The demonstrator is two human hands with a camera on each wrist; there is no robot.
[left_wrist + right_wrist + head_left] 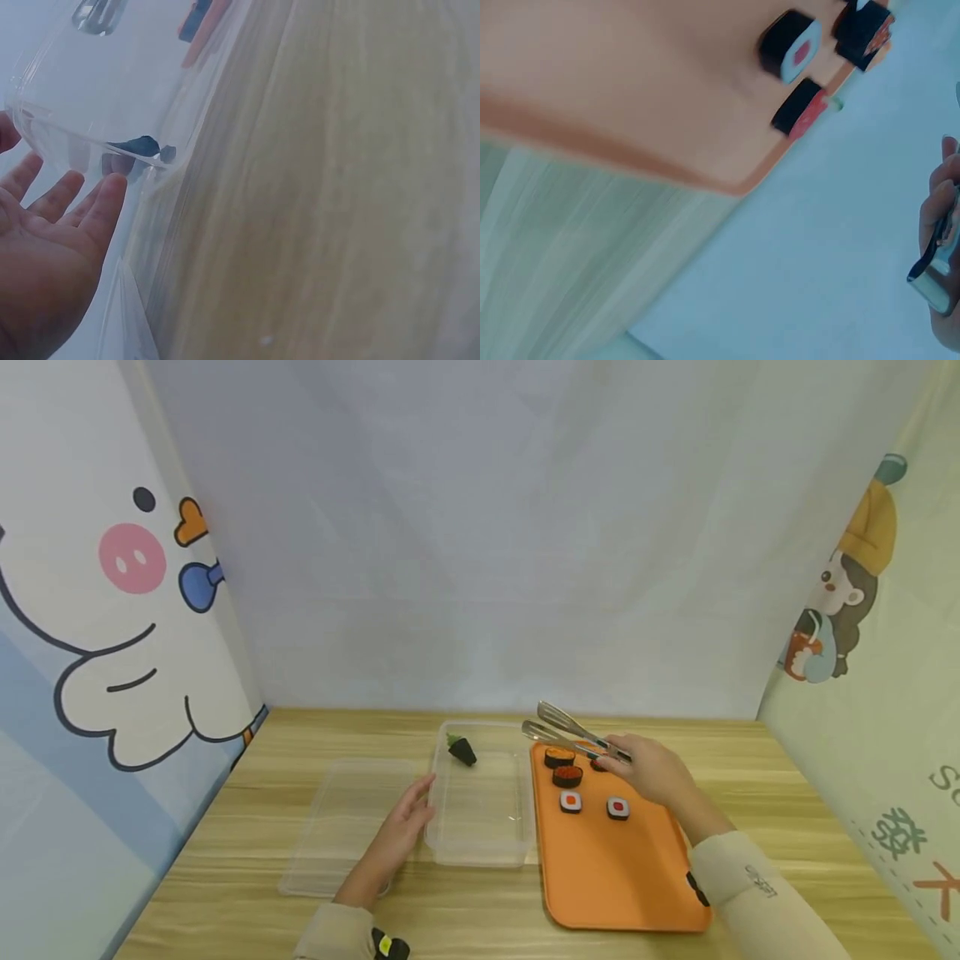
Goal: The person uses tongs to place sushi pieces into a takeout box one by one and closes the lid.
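My right hand (pixel 654 768) grips metal tongs (pixel 557 718), their tips apart and above the right rim of a clear plastic box (pixel 480 818). Nothing shows between the tips. Inside the box, at the back left, lies a dark cone-shaped hand roll (pixel 462 751) with green at its top. Beside the box's left wall is my left hand (pixel 405 822), fingers extended; in the left wrist view its fingertips (pixel 114 187) are at the wall. Under the tongs, an orange tray (pixel 615 877) bears toy-like sushi, including a red-roe piece (pixel 567 777); one piece is partly hidden by my right hand.
A clear flat lid (pixel 341 814) lies left of the box, partly under my left forearm. Also on the tray are an orange-topped piece (pixel 559 757), an orange-centred roll (pixel 571 802) and a red-centred roll (pixel 617 809). A pale curtain (pixel 487 568) stands behind the wooden table (pixel 465 914).
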